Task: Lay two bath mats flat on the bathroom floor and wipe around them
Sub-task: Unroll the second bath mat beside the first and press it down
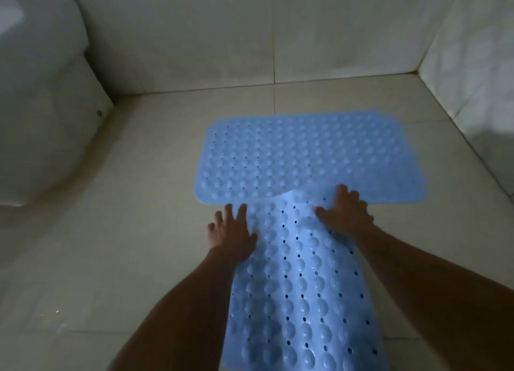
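A blue bubbled bath mat [306, 156] lies flat and crosswise on the pale tiled floor [139, 231], near the back wall. A second blue mat [300, 292] with holes runs lengthwise from the bottom edge toward it, and its far end overlaps the first mat's near edge. My left hand [232, 231] presses with straight fingers on the second mat's left far corner. My right hand [346, 209] lies with spread fingers on its right far corner, where the two mats overlap. The second mat bulges slightly between my hands.
A white toilet base [47, 148] stands at the left, close to the floor's corner. Tiled walls [250, 36] close the space at the back and right. Bare floor shows left of the mats and in a narrow strip to the right.
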